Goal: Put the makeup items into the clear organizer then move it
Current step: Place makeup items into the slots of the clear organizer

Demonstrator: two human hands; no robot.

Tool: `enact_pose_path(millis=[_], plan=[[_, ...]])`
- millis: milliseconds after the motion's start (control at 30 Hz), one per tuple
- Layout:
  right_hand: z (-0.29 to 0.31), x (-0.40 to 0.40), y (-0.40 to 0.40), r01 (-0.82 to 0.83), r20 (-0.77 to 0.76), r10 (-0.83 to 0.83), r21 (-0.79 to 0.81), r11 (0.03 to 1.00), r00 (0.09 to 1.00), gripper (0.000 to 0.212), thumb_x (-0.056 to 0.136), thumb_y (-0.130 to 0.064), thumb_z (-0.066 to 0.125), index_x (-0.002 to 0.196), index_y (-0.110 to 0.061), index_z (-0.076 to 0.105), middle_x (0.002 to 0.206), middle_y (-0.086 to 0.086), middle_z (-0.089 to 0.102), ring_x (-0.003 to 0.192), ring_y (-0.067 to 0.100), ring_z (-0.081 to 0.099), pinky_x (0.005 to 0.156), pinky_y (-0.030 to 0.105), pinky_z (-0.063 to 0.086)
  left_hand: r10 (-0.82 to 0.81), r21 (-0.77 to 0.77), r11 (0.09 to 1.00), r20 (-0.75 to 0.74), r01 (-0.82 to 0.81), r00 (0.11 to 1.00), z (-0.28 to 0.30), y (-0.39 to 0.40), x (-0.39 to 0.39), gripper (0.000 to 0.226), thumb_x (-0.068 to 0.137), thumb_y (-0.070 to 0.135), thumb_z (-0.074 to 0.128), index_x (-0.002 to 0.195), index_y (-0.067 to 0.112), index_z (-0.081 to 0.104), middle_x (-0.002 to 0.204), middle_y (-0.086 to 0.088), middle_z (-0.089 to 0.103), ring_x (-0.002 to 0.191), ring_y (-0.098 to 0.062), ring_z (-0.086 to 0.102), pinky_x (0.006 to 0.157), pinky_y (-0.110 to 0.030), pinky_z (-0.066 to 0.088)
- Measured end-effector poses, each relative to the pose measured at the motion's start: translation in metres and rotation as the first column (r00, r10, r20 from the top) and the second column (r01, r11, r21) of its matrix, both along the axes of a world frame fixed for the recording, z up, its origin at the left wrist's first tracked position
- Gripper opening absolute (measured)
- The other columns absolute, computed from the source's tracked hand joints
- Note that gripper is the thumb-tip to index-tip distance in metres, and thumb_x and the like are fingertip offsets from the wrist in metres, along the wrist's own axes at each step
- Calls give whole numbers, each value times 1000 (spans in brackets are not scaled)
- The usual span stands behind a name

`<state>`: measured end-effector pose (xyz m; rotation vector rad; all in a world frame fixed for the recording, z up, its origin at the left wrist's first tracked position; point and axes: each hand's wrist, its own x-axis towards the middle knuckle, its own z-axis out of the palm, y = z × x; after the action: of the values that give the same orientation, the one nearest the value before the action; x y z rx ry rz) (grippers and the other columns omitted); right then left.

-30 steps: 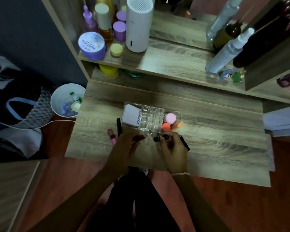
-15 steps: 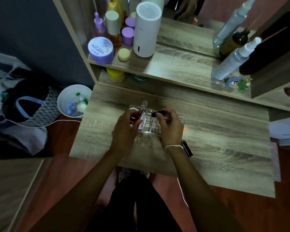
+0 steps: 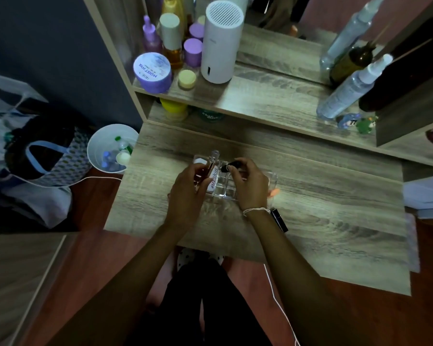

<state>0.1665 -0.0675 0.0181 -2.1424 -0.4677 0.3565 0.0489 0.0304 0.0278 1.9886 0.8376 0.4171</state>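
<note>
The clear organizer (image 3: 224,187) sits on the wooden desk (image 3: 323,221), partly hidden under both hands. My left hand (image 3: 189,193) grips a slim clear-capped tube (image 3: 211,162) upright over the organizer's left side. My right hand (image 3: 250,186) pinches a small black item (image 3: 229,167) above the compartments. A white box with lettering (image 3: 213,182) stands inside the organizer. An orange item (image 3: 274,192) pokes out at its right end. A black stick (image 3: 279,220) lies on the desk beside my right wrist.
A raised shelf behind holds a white cylinder (image 3: 221,43), a purple jar (image 3: 152,72), bottles and spray bottles (image 3: 353,88). A white bin (image 3: 110,148) and a bag (image 3: 40,158) sit on the floor left of the desk. A white cable (image 3: 280,305) runs down by my right arm.
Both hands lifted from the desk's front edge to above the organizer, each carrying an item. Over the last half second they have barely moved.
</note>
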Motion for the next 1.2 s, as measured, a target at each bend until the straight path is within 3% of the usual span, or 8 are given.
enact_pose_path(millis=[367, 700, 900, 1000, 1033, 1100, 1200], plan=[[-8, 5, 4, -69, 90, 73, -47, 997, 993, 19, 87, -22, 67, 106, -18, 65, 102, 2, 70, 86, 7, 62, 80, 29, 56, 20, -18, 1000, -24, -21, 1000, -4, -2, -5, 36, 90, 34, 60, 119, 15, 54, 114, -1, 66, 94, -11, 62, 82, -38, 55], [-10, 4, 6, -104, 85, 113, -100, 990, 990, 21, 87, -16, 67, 108, -15, 65, 107, 6, 67, 91, 12, 61, 80, 25, 50, 25, -31, 999, -10, -25, 1000, 0, -4, -9, 30, 90, 24, 63, 117, 15, 55, 111, -1, 66, 92, -11, 63, 82, -40, 55], [-12, 4, -4, -77, 60, 84, -113, 991, 995, 23, 88, -14, 65, 111, -12, 64, 110, 7, 67, 94, 17, 64, 85, 35, 55, 30, -39, 999, 17, -29, 999, 1, -5, -8, 29, 88, 22, 65, 115, 18, 54, 110, 8, 63, 92, -8, 62, 82, -39, 56], [-13, -4, -16, -69, 98, 79, -102, 992, 992, 24, 87, -14, 66, 111, -15, 64, 110, 6, 66, 87, 8, 59, 78, 12, 49, 20, -30, 999, 29, -19, 999, 1, -4, -6, 30, 89, 25, 64, 116, 17, 54, 111, 8, 62, 95, -10, 63, 81, -38, 56], [-13, -9, -21, -74, 108, 85, -101, 992, 990, 25, 87, -15, 67, 112, -15, 63, 111, 7, 66, 88, 8, 59, 79, 11, 49, 15, -24, 1000, 31, -14, 999, 1, -4, -4, 31, 89, 25, 64, 116, 16, 54, 113, 4, 64, 96, -11, 63, 81, -37, 56], [-14, -20, -31, -99, 136, 114, -111, 989, 984, 25, 88, -17, 66, 113, -13, 62, 115, 9, 64, 96, 17, 62, 86, 27, 53, 15, -29, 999, 41, -14, 999, 1, -4, -1, 29, 89, 21, 65, 115, 15, 55, 114, -1, 65, 97, -12, 62, 83, -37, 55], [-16, -36, -43, -135, 233, 174, -176, 975, 957, 29, 90, -17, 63, 118, -11, 61, 124, 11, 61, 111, 25, 59, 93, 34, 50, 12, -27, 1000, 68, -10, 998, 3, -5, 6, 29, 88, 19, 67, 114, 15, 56, 109, 5, 63, 97, -10, 61, 87, -32, 53]])
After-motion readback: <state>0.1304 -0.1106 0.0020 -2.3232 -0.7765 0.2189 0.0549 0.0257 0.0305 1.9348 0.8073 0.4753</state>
